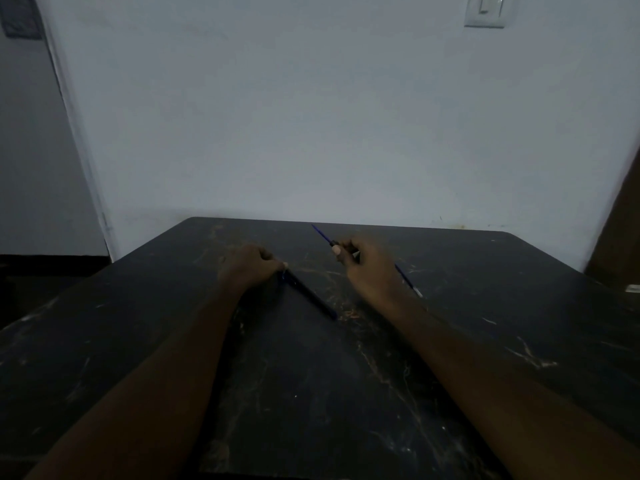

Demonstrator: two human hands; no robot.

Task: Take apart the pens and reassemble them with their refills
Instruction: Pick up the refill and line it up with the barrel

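My left hand (251, 266) is closed on the upper end of a dark pen barrel (310, 295), which slants down to the right with its blue end near the table. My right hand (363, 263) pinches a thin blue refill (322, 234) that sticks up to the left past my fingers. A second thin blue piece with a white tip (408, 280) runs out from behind the right hand, down to the right. The two hands are apart, barrel and refill not touching.
The dark marbled table (311, 375) stands against a pale wall. A small pale object (633, 288) lies at the table's right edge. A light switch (485, 10) is high on the wall; a dark doorway is at the left.
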